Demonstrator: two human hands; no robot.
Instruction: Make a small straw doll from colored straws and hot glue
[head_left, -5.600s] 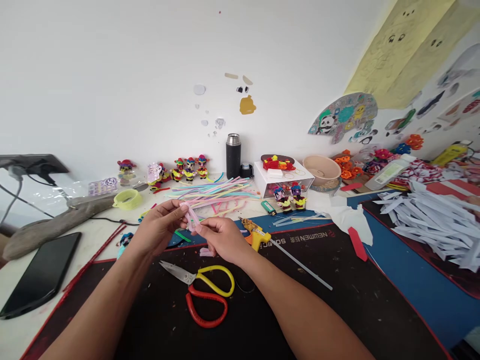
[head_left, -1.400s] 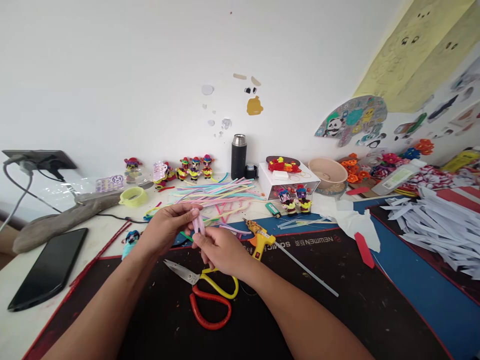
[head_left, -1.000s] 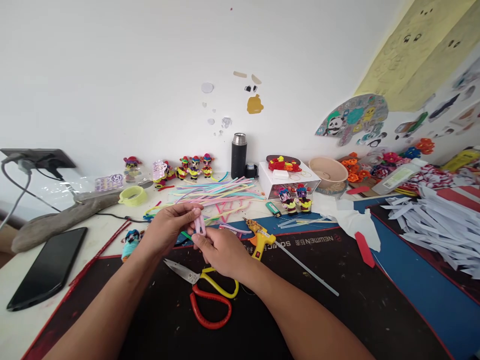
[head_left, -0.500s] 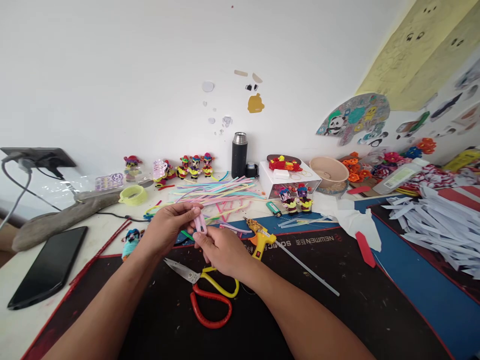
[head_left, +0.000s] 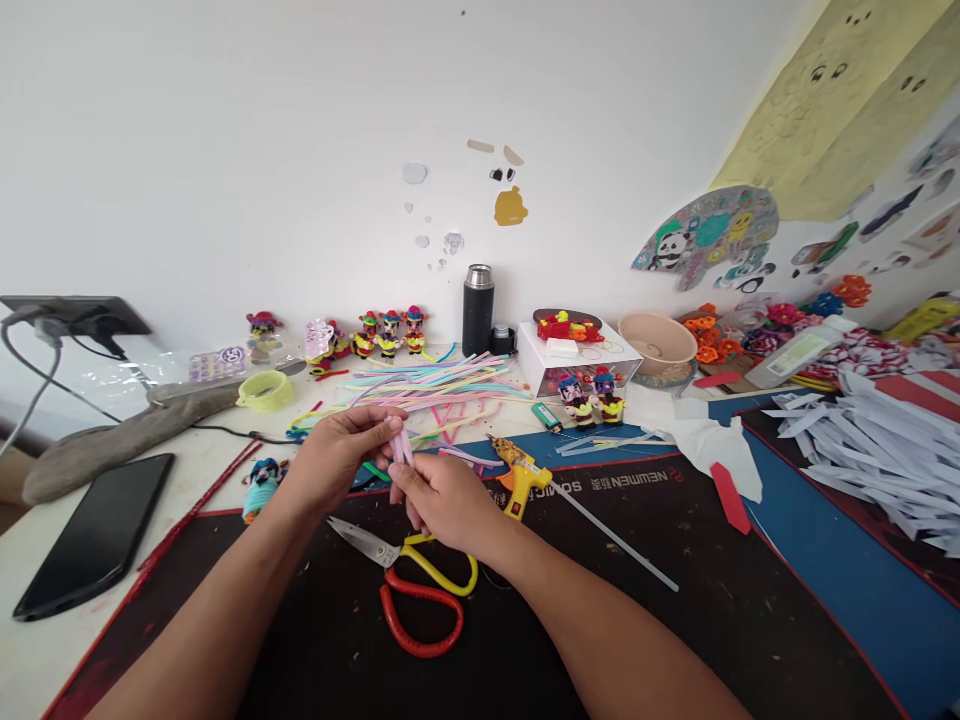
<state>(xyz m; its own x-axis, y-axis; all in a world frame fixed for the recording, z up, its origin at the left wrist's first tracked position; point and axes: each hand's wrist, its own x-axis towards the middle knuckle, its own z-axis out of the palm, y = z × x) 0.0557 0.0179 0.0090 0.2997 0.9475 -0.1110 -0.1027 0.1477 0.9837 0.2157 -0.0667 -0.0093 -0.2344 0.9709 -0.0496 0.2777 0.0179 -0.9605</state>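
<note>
Between my two hands is a short pale pink bent pipe cleaner [head_left: 403,447]. My left hand [head_left: 349,445] pinches its upper end between thumb and forefinger. The lower end is gripped by my right hand [head_left: 442,495], its thumb pressed on top; the far fingers are partly hidden. Below my hands lie scissors [head_left: 386,560] with red and yellow handles, blades pointing left. A yellow glue gun [head_left: 525,480] with a long glue stick [head_left: 619,540] in its back rests right of my right hand. Behind my hands, pastel pipe cleaners [head_left: 435,380] are heaped on the table.
Left are a phone [head_left: 94,535] and a turquoise-bodied figure [head_left: 262,488]. Small figures [head_left: 390,335], a black thermos [head_left: 478,312] and a white box [head_left: 577,360] stand along the wall. White paper strips [head_left: 870,460] pile up at right, past a red tag [head_left: 729,498].
The gap in the bent pink pipe cleaner has narrowed as my fingers press its strands closer together. Both hands stay in nearly the same place; scissors and glue gun have not moved.
</note>
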